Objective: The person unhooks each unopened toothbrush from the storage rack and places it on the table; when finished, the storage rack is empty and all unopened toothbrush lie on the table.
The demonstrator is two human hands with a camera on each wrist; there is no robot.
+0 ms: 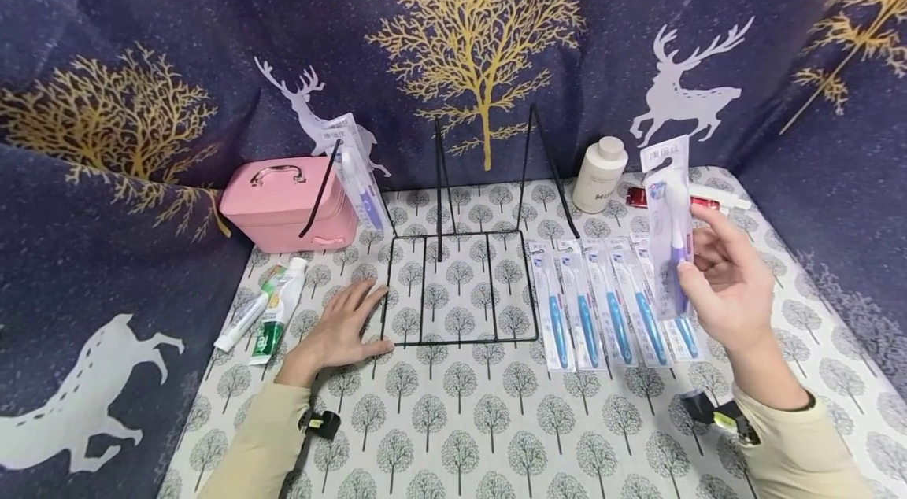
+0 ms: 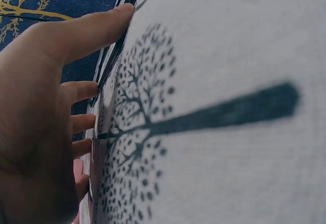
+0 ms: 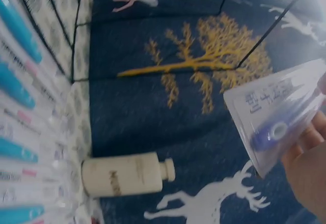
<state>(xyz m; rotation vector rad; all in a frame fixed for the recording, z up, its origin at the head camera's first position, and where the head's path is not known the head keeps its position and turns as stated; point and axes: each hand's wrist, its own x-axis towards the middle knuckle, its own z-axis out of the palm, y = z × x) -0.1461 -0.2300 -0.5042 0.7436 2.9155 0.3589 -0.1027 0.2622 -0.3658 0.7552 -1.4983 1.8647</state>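
Observation:
My right hand [image 1: 733, 290] pinches a packaged purple toothbrush [image 1: 662, 247] between thumb and fingers, holding it upright above a row of packaged blue toothbrushes [image 1: 584, 318]. In the right wrist view the lower end of that purple pack [image 3: 275, 124] shows beside the fingers. A black wire rack [image 1: 460, 341] with upward-slanting prongs stands mid-table. On its left prong hang purple toothbrush packs [image 1: 357, 176]; how many is unclear. At the rack's front left corner my left hand [image 1: 343, 330] rests on the cloth, fingers spread, with the thumb and a fingertip at the frame.
A pink case [image 1: 283, 204] stands at the back left, with two toothpaste tubes [image 1: 272, 318] in front of it. Behind the blue packs are a white bottle [image 1: 599, 176] and a red-and-white tube [image 1: 708, 198]. A dark patterned curtain [image 1: 340, 3] hangs behind the table.

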